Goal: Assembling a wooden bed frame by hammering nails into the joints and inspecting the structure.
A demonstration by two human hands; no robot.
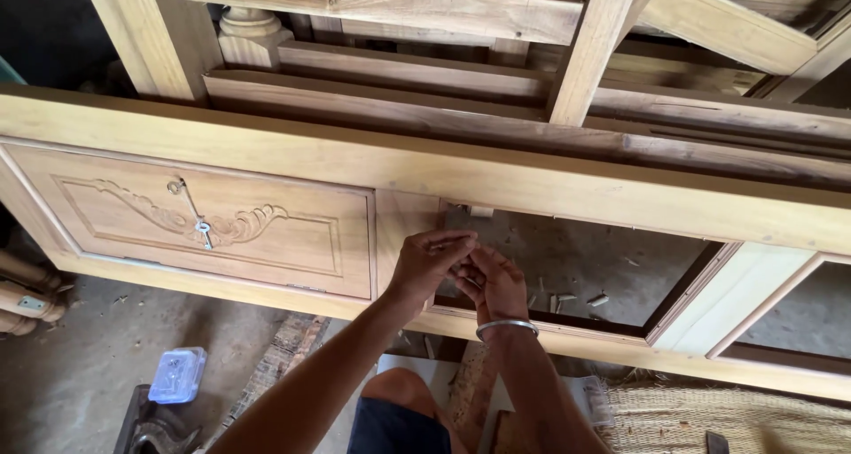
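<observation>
My left hand [427, 261] and right hand [496, 281] meet fingertip to fingertip in front of the door frame [532, 192], just at the inner edge of its upright stile [406, 228]. Both are curled narrow, fingers pinched toward each other around something too small for me to make out; I cannot tell what, if anything, they hold. A metal bangle [506, 326] sits on my right wrist.

The hands hover over the left end of an open bay [576, 263] in the frame, where bare floor shows through, strewn with a few small wood chips [567, 301]. That gap gives free room to the right and below my fingers, bounded by the top rail above, the dark inner lip of the bottom rail [567, 323] beneath, and a slanted pale divider [709, 299] on the far right.

To the left, touching the stile, is the carved panel [204, 219], with keys [203, 230] hanging on a cord against its scrollwork. Behind the frame, stacked rails and timber [461, 95] crowd the top edge closely.

Nearer me, my knee [399, 392] is below the hands. On the floor to the left lies a small clear plastic packet [178, 374], and a woven mat [709, 414] lies to the right, under the bottom rail.
</observation>
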